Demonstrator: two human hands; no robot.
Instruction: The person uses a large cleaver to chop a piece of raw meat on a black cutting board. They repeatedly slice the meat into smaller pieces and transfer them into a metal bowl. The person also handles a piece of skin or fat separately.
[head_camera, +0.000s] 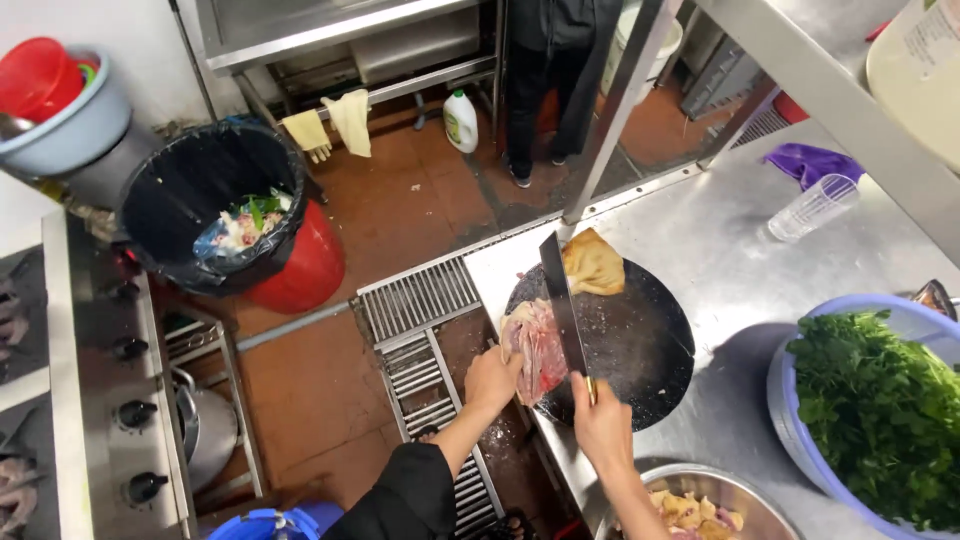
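1. Nearest: steel bowl (715, 505) at the counter edge w/ pale chopped chicken pieces in it, just beside the person's right forearm.
2. Right hand (603, 422) is wrapped tight around the handle of a cleaver (560, 300), fingers fully closed; blade stands on edge, pointing away from the person, right alongside the meat.
3. Left hand (492, 378) lies on the near-left edge of the raw chicken (535, 345), fingers curled down and pressing on it; can't tell if it actually pinches anything.
4. The chicken sits on the left part of a round black chopping board (640, 350), on the steel counter (720, 250). Pink, wet-looking flesh w/ bone: prob. soft, slippery, floppy, so best pinned flat from above w/ knuckles tucked, well clear of the blade. Cleaver looks heavy; grip near the blade end of the handle.
5. Yellowish skin-on piece (593, 262) rests at the board's far edge.
6. To the right: blue basin (800, 400) full of leafy greens.
7. Further: clear plastic cup (812, 208) on its side, purple cloth (812, 160) near it.
8. Far left, on the floor: black-lined bin (215, 210) w/ scraps; someone else's legs stand at the back.
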